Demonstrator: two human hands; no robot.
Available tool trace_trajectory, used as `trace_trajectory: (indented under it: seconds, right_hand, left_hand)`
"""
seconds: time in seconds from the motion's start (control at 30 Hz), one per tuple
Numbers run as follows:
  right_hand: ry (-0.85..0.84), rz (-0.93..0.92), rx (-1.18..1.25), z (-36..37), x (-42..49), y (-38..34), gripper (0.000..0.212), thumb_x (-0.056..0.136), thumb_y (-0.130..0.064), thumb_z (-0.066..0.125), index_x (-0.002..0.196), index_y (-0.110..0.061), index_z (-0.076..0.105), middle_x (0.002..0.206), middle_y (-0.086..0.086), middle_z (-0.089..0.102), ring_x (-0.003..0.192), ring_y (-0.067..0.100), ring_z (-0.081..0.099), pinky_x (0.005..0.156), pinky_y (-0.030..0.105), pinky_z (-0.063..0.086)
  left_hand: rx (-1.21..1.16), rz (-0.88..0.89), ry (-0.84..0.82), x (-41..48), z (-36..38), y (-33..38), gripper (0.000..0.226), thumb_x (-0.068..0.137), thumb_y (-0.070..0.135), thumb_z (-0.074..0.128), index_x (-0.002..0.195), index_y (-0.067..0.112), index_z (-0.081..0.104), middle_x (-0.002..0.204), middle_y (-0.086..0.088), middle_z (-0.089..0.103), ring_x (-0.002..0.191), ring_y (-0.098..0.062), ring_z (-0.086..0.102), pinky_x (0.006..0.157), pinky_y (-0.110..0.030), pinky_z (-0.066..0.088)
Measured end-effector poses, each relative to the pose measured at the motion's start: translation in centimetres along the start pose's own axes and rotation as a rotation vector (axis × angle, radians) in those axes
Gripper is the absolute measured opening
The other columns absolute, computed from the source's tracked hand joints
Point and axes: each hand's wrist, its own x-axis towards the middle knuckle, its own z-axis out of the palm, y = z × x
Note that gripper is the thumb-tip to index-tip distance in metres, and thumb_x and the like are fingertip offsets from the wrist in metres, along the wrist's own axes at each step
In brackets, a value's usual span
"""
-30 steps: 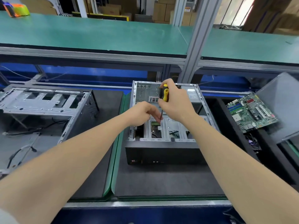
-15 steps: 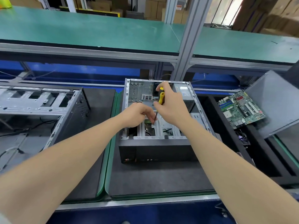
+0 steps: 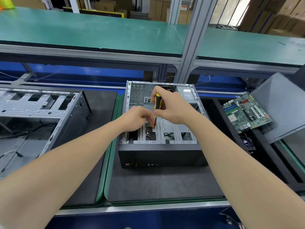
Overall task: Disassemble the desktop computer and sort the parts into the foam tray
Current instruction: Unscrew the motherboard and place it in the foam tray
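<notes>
- Nearest: computer case (image 3: 161, 157) lies on the black mat (image 3: 165, 184), side open, front panel toward the person. Same spot as a second ago; only the view has shifted.
- Tip of the screwdriver (image 3: 157, 103) still sits on the same screw on the drive cage (image 3: 171, 128), shaft near upright.
- The left hand (image 3: 137, 118) has not moved: fingers curled, tips bunched on the shaft just above the tip. Looks like a light pinch to steady it.
- The right hand (image 3: 173, 106) has thumb and fingertips pinching the yellow-black handle. More handle shows than before, so the grip has walked round. Reads as turning.
- Judgement: screw mid-removal, cage still in the case, nothing new sorted.
- Far right: motherboard (image 3: 245, 111) already lies in the foam tray (image 3: 226, 133), beside a grey side panel (image 3: 280, 104).
</notes>
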Motion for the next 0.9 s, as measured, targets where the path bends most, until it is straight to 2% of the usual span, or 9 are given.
trace_trajectory:
  seconds: [0.07, 0.13, 0.23, 0.33, 0.4, 0.47, 0.57, 0.7, 0.9]
  right_hand:
    - [-0.021, 0.030, -0.038, -0.5, 0.2, -0.3, 0.026, 0.088, -0.020, 0.076, 0.100, -0.027, 0.054, 0.081, -0.008, 0.064, 0.074, 0.010, 0.059, 0.062, 0.029, 0.043]
    - [0.000, 0.075, -0.114, -0.5, 0.4, -1.2, 0.018, 0.091, -0.031, 0.071, 0.094, -0.023, 0.056, 0.083, -0.004, 0.061, 0.080, 0.021, 0.057, 0.062, 0.034, 0.044]
    - [0.065, 0.169, -0.338, 0.1, 1.0, -2.8, 0.031, 0.097, -0.039, 0.061, 0.079, -0.020, 0.043, 0.081, 0.001, 0.050, 0.083, 0.030, 0.055, 0.062, 0.037, 0.040]
    - [0.074, 0.277, -0.447, 0.3, 1.7, -3.8, 0.031, 0.098, -0.028, 0.062, 0.080, -0.017, 0.039, 0.078, 0.000, 0.040, 0.078, 0.033, 0.052, 0.066, 0.038, 0.039]
    - [0.019, 0.351, -0.456, -0.1, 2.3, -4.2, 0.033, 0.097, -0.023, 0.064, 0.079, -0.016, 0.037, 0.079, 0.001, 0.042, 0.074, 0.032, 0.054, 0.061, 0.037, 0.040]
    - [-0.068, 0.395, -0.437, -0.7, 2.7, -4.3, 0.031, 0.095, -0.019, 0.065, 0.079, -0.015, 0.040, 0.075, 0.004, 0.057, 0.063, 0.030, 0.063, 0.052, 0.033, 0.046]
    - [-0.157, 0.431, -0.330, -0.9, 2.9, -4.0, 0.022, 0.094, -0.014, 0.064, 0.083, -0.010, 0.045, 0.042, 0.004, 0.062, 0.038, 0.024, 0.066, 0.044, 0.029, 0.055]
    - [-0.183, 0.404, -0.281, -1.1, 3.1, -3.2, 0.021, 0.091, -0.011, 0.063, 0.074, -0.007, 0.050, 0.042, 0.007, 0.062, 0.035, 0.022, 0.065, 0.050, 0.036, 0.063]
    - [-0.242, 0.245, -0.393, -1.7, 3.8, -2.9, 0.031, 0.085, -0.027, 0.077, 0.075, -0.008, 0.055, 0.052, 0.003, 0.064, 0.058, 0.027, 0.067, 0.063, 0.040, 0.061]
  left_hand:
    - [-0.009, -0.012, -0.007, 0.2, 0.0, 0.0, 0.059, 0.083, -0.013, 0.040, 0.085, 0.034, 0.075, 0.087, 0.020, 0.077, 0.095, 0.010, 0.067, 0.090, -0.013, 0.042]
    - [0.004, -0.030, 0.017, 0.4, 0.0, 0.0, 0.058, 0.085, -0.010, 0.043, 0.077, 0.038, 0.075, 0.085, 0.028, 0.073, 0.088, 0.014, 0.064, 0.079, -0.005, 0.041]
    - [0.023, 0.017, 0.116, 1.2, 0.2, -0.1, 0.056, 0.089, -0.005, 0.051, 0.070, 0.043, 0.071, 0.077, 0.026, 0.069, 0.075, 0.012, 0.060, 0.063, -0.004, 0.042]
    - [0.089, 0.031, 0.168, 3.2, 0.4, 0.2, 0.023, 0.089, 0.005, 0.054, 0.077, 0.023, 0.060, 0.085, 0.004, 0.061, 0.079, -0.012, 0.055, 0.072, -0.026, 0.046]
    - [0.167, -0.049, 0.083, 4.6, 0.6, 0.3, 0.024, 0.087, 0.015, 0.051, 0.067, 0.026, 0.043, 0.073, 0.002, 0.048, 0.071, -0.020, 0.045, 0.062, -0.032, 0.037]
    - [0.292, -0.168, -0.077, 5.4, 0.7, 0.8, 0.020, 0.086, 0.035, 0.045, 0.070, 0.024, 0.044, 0.072, 0.001, 0.052, 0.072, -0.023, 0.048, 0.060, -0.032, 0.038]
    - [0.426, -0.216, -0.271, 6.4, 0.7, 1.0, 0.045, 0.066, 0.065, 0.026, 0.075, 0.027, 0.048, 0.079, 0.001, 0.056, 0.076, -0.023, 0.051, 0.071, -0.036, 0.044]
    - [0.503, -0.212, -0.353, 7.1, 0.7, 1.3, 0.018, 0.071, 0.041, 0.030, 0.072, 0.026, 0.041, 0.078, 0.007, 0.050, 0.073, -0.020, 0.052, 0.057, -0.031, 0.033]
    - [0.507, -0.253, -0.267, 6.9, 1.0, 0.9, 0.021, 0.058, 0.029, 0.030, 0.073, 0.023, 0.044, 0.077, 0.001, 0.054, 0.066, -0.017, 0.049, 0.053, -0.031, 0.034]
